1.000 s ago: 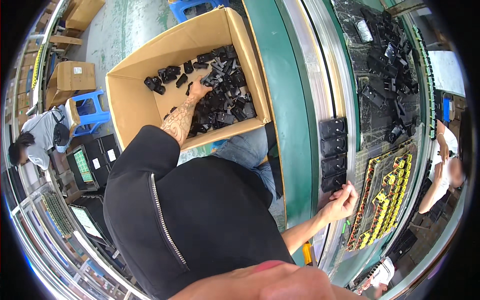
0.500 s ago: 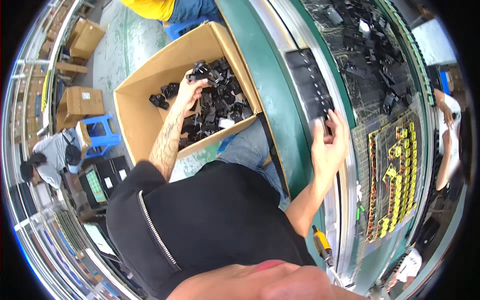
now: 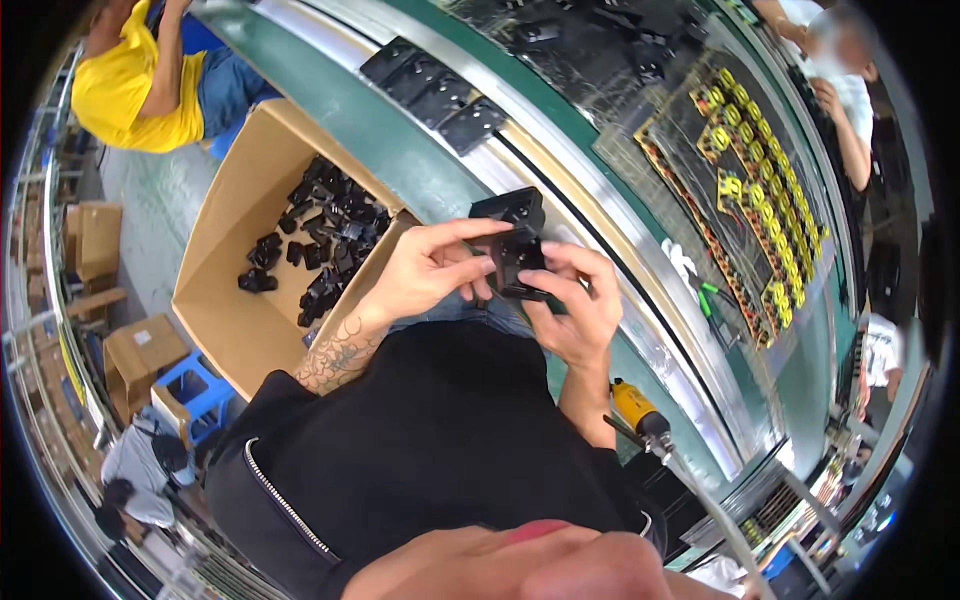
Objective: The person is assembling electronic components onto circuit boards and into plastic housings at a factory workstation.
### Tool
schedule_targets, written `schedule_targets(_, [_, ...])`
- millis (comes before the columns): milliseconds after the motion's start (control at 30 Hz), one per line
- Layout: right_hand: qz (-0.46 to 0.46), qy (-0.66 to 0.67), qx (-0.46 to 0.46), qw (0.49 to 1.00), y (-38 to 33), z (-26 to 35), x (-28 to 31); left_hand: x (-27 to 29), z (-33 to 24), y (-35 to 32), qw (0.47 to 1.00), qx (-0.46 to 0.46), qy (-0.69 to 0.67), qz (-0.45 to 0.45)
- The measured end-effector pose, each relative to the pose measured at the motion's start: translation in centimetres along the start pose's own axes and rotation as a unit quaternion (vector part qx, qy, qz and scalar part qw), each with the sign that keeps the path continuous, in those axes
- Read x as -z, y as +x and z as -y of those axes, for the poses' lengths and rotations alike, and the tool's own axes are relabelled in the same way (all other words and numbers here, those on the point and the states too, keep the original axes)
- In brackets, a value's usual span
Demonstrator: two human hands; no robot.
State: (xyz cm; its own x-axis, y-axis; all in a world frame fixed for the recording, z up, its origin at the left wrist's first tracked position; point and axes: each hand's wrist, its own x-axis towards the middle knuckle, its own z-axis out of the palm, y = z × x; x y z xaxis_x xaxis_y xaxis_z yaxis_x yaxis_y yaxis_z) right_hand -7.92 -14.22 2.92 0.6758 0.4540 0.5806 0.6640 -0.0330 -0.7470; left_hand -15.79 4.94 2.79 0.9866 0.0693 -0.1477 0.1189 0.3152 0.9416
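In front of my chest, a black plastic housing [image 3: 519, 246] with an open, box-like shape is held up at a tilt between both hands. My right hand [image 3: 582, 305] grips its near right end, thumb and fingers closed on it. My left hand [image 3: 432, 268] pinches at its left edge with thumb and forefinger; whether a small part is also in that pinch is hidden. Left of my hands stands a cardboard box [image 3: 225, 240] with a heap of small black plastic parts [image 3: 335, 225]. Beyond my hands, several flat black housings [image 3: 430, 92] lie in a row on the bench.
A yellow-bodied power screwdriver [image 3: 636, 406] is close to my right forearm. Metal rails [image 3: 590, 215] run along the green bench [image 3: 330, 110]. Yellow-and-black components [image 3: 750, 170] lie in rows farther right. A person in yellow [image 3: 140, 90] sits at far left.
My left hand has come out of the box, and my right hand has left the black row. Both now meet on a housing before my chest. The view has turned.
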Motion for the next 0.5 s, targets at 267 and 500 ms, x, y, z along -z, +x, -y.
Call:
schedule_targets(267, [-0.097,-0.058,0.022,0.993,-1.4,-2.3,1.7,-0.5,-0.6,3.5,0.956,-0.087,0.241,-0.144])
schedule_targets(500, [-0.032,-0.260,-0.054,0.964,-0.3,-2.3,1.4,-0.1,-2.3,5.8,0.882,-0.196,0.362,-0.229])
